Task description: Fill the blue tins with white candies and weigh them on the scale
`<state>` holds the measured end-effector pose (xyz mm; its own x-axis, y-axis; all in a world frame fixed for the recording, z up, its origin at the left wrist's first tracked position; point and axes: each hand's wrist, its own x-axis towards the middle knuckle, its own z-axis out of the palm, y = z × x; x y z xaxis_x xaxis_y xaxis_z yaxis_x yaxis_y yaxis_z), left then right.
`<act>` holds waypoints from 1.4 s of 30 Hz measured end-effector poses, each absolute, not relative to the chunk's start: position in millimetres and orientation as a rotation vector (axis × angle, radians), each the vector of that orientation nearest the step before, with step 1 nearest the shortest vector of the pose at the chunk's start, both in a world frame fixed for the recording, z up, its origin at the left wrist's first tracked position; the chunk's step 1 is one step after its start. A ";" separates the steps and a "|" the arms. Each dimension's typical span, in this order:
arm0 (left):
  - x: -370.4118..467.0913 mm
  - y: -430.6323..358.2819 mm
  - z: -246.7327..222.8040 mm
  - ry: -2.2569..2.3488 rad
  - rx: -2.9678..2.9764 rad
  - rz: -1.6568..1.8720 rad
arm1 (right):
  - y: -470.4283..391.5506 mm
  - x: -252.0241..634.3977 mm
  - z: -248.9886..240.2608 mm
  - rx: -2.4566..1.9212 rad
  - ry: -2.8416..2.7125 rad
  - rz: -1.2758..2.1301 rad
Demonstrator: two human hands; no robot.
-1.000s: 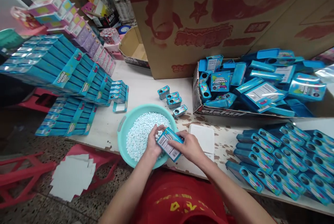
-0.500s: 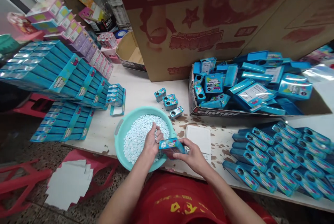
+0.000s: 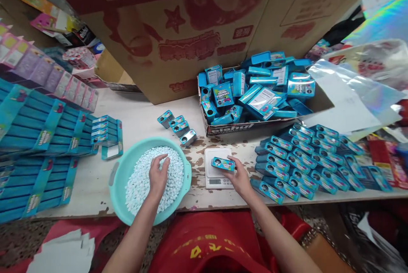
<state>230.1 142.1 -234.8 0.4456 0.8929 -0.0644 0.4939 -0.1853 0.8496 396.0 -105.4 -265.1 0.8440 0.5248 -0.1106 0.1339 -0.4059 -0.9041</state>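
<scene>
My right hand (image 3: pixel 239 177) grips a blue candy tin (image 3: pixel 223 164) by its right end, its round opening facing up at the left. The tin is at the white kitchen scale (image 3: pixel 208 173); whether it touches the platform I cannot tell. My left hand (image 3: pixel 158 174) is over the turquoise basin (image 3: pixel 115 196), fingers loosely bent and thumb apart, with nothing visible in them. Small pale candies (image 3: pixel 140 175) fill the basin beneath it. Behind the basin, several small tins (image 3: pixel 180 127) stand on the worn white table.
An open carton (image 3: pixel 242 128) of jumbled blue tins stands behind the scale. Rows of upright tins (image 3: pixel 299 160) occupy the right. Stacked blue display packs (image 3: pixel 41 137) are at the left. A large cardboard box (image 3: pixel 153 69) rises at the back.
My right hand has carried the tin from the basin's edge to the scale. My left hand has parted from the tin and opened over the candies. The view has swung right.
</scene>
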 end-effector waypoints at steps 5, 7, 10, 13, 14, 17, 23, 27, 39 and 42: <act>242.6 139.5 -229.6 1.172 1.787 0.594 | -144.1 379.6 -235.1 -2.124 -0.553 0.210; 247.6 139.6 -228.4 1.163 1.766 0.591 | -163.8 374.7 -225.0 -2.184 -0.561 0.082; 256.7 138.6 -228.0 1.128 1.760 0.597 | -187.2 369.7 -217.7 -2.240 -0.587 -0.044; 266.2 135.5 -227.4 1.065 1.765 0.605 | -199.1 365.7 -217.4 -2.265 -0.584 -0.099; 269.1 134.3 -227.0 1.044 1.770 0.605 | -200.7 364.3 -218.0 -2.269 -0.574 -0.109; 275.6 130.7 -225.8 1.008 1.791 0.610 | -199.6 360.8 -220.6 -2.264 -0.541 -0.109; 280.7 123.0 -221.7 0.955 1.875 0.609 | -188.3 357.7 -223.7 -2.195 -0.526 -0.039; 285.5 106.7 -214.5 0.774 2.012 0.602 | -186.0 353.5 -224.6 -2.181 -0.542 -0.019; 328.5 53.5 -224.3 0.801 0.976 0.223 | -84.8 399.4 -228.6 -1.944 -0.573 0.503; 311.7 73.8 -197.0 0.769 0.658 0.273 | -63.1 389.0 -181.6 -1.846 -0.694 0.587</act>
<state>311.7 73.8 -197.0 0.6964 0.4567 -0.5536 0.0047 0.7685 0.6399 389.0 -63.1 -181.6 0.7140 0.6959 -0.0775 0.1919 -0.3010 -0.9341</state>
